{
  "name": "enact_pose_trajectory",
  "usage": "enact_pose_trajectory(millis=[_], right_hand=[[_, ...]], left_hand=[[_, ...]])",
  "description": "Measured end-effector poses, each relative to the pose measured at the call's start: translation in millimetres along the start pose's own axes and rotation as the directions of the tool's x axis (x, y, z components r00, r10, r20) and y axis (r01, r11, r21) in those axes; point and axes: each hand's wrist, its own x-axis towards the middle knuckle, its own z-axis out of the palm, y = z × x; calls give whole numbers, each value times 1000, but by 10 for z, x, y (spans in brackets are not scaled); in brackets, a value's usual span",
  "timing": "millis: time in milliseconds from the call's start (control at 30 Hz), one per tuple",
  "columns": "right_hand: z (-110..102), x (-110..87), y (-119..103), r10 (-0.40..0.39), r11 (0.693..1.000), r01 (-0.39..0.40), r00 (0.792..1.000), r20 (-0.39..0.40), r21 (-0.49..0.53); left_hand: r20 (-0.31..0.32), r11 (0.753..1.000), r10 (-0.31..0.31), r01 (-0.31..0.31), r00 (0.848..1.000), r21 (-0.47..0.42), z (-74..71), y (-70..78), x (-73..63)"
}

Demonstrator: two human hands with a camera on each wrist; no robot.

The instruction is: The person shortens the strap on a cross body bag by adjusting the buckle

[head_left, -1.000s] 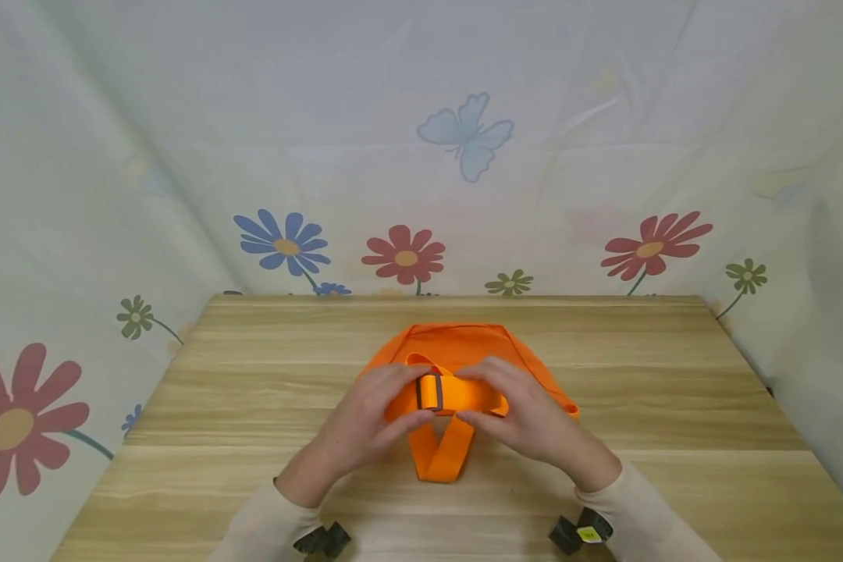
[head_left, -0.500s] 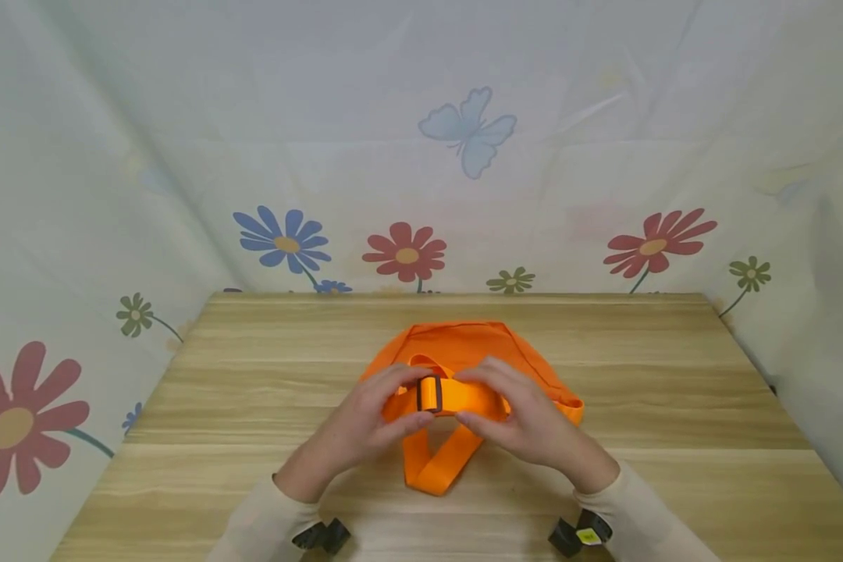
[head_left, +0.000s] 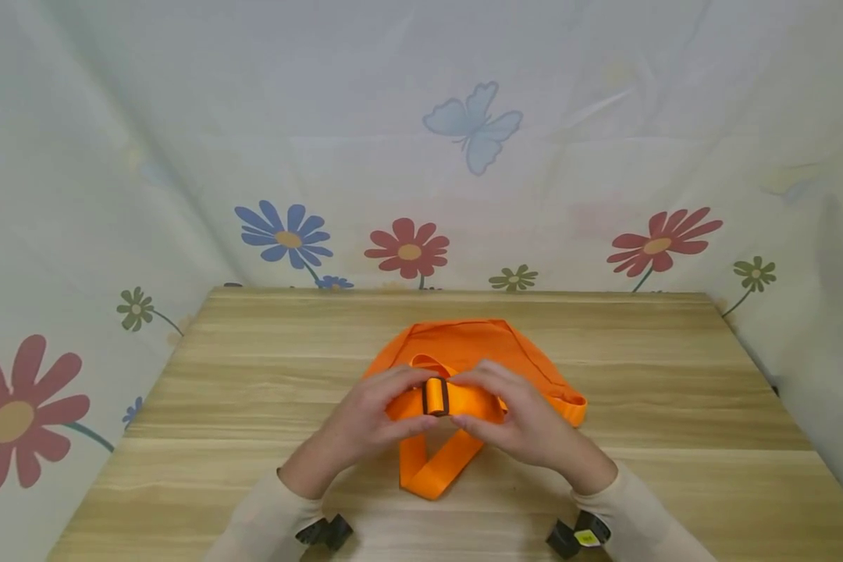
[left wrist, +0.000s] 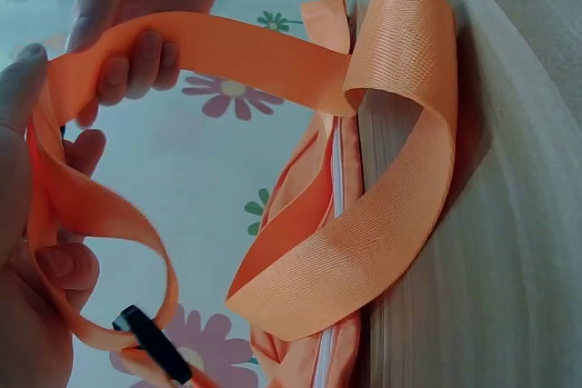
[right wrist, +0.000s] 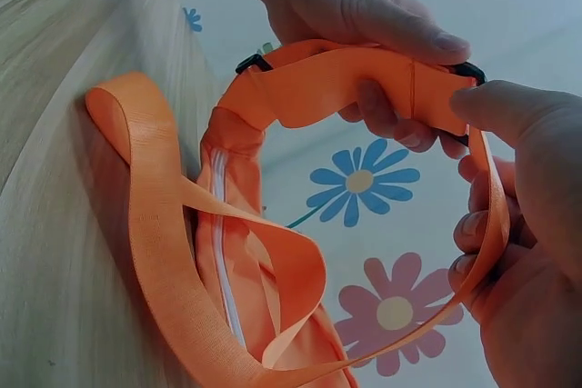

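My left hand (head_left: 372, 410) pinches an orange strap at its black slide buckle (head_left: 435, 396), fingers above and thumb below. Close beside it, my right hand (head_left: 523, 410) pinches the same strap just right of the buckle. The orange zippered waist bag (head_left: 474, 347) lies on the table behind both hands. A loop of loose strap (head_left: 432, 476) hangs below them. In the left wrist view a second black buckle (left wrist: 153, 344) shows on the strap. Up close, the right wrist view shows the bag's white zipper (right wrist: 219, 224), and strap passes between both hands.
The wooden table (head_left: 267, 351) carries the bag. A pale curtain (head_left: 323, 117) printed with flowers and a butterfly rises behind and beside it. Black wrist devices (head_left: 326, 533) sit by both sleeves.
The buckle and the gripped strap have shifted slightly right, and the hands' fingertips have come closer together. The loose strap loop has swung a little lower and left.
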Motion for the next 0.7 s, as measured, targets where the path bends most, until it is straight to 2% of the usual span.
enact_pose_trajectory(millis=[133, 267, 500, 600, 700], right_hand=[[7, 12, -17, -21, 1000, 21, 1000, 2, -1], [14, 23, -31, -52, 999, 52, 999, -8, 2], [14, 21, -48, -48, 999, 48, 999, 0, 11], [-4, 6, -44, -30, 1000, 30, 999, 15, -6], [-34, -27, -14, -5, 999, 5, 1000, 17, -44]], left_hand=[[-23, 999, 39, -38, 999, 10, 24, 5, 8], [-45, 999, 39, -41, 998, -33, 40, 9, 16], [-38, 990, -44, 38, 998, -135, 28, 43, 19], [-32, 979, -83, 75, 996, -190, 21, 49, 0], [-52, 971, -108, 94, 993, -220, -8, 43, -30]])
